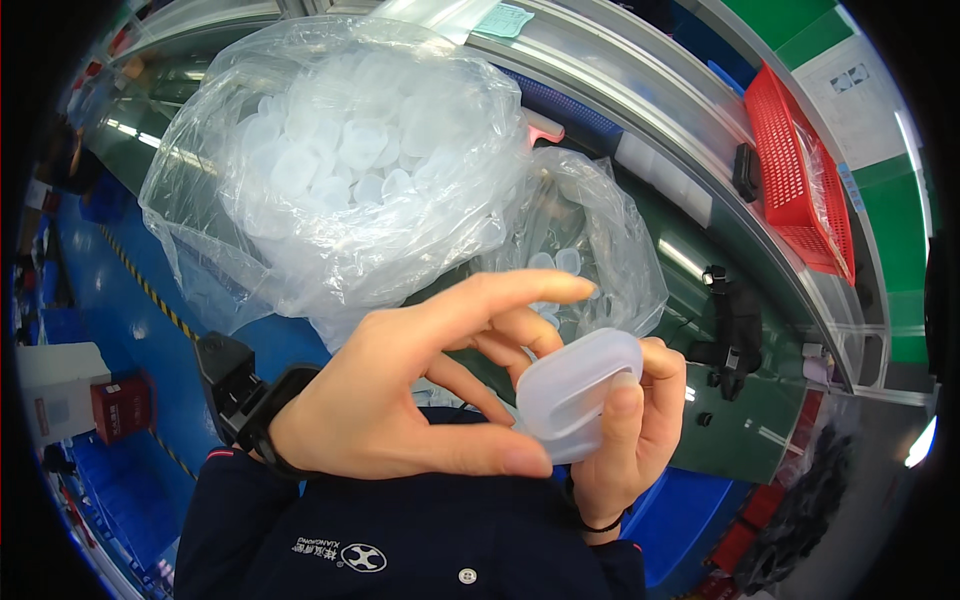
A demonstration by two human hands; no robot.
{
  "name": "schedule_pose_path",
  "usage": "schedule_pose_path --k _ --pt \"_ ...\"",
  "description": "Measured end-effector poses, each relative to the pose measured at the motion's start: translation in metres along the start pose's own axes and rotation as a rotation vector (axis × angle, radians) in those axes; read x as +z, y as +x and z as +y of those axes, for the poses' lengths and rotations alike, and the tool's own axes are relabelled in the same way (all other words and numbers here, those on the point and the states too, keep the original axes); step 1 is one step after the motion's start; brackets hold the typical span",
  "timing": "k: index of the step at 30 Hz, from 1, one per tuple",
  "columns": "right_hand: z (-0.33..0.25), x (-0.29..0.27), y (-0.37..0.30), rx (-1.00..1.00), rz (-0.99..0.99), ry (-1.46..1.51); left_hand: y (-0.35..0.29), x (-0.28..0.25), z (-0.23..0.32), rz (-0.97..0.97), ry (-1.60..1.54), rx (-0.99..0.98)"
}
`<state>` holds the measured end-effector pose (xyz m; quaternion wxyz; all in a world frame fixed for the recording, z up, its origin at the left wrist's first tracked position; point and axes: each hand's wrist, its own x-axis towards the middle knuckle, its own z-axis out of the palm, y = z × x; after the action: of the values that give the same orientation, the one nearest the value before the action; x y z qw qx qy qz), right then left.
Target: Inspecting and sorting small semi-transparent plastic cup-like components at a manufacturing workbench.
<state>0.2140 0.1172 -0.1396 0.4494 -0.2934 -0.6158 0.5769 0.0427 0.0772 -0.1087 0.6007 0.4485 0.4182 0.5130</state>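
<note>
A milky, see-through oval plastic piece (583,385) with a rounded rim and a recess in its face stands tilted in front of my chest. My right hand (640,420) grips it by its right side, thumb on the face and fingers behind. Close on its left is my left hand (400,390), open, with fingers apart and curved around the air beside the piece. Its index finger stretches above the piece. The left thumb tip is at the lower left edge; whether it touches cannot be told.
Beyond my left hand lies a large clear bag (400,235) full of milky plastic pieces (350,150). A smaller clear bag (625,250) holds a few more. A red basket (790,170) sits far right. A black strapped device (735,330) lies on the green tabletop (770,420).
</note>
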Motion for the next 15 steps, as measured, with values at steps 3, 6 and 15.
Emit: schedule_pose_path --k 3,6,15 --pt "-0.001 0.0 -0.003 0.054 0.056 0.145 -0.005 0.005 -0.006 0.068 0.125 0.075" --pt "-0.004 0.001 -0.006 0.038 0.003 0.345 -0.008 0.004 -0.003 0.053 0.083 0.083" --pt "-0.01 0.001 -0.01 0.103 -0.019 0.391 -0.007 0.013 0.004 0.131 -0.025 0.202"
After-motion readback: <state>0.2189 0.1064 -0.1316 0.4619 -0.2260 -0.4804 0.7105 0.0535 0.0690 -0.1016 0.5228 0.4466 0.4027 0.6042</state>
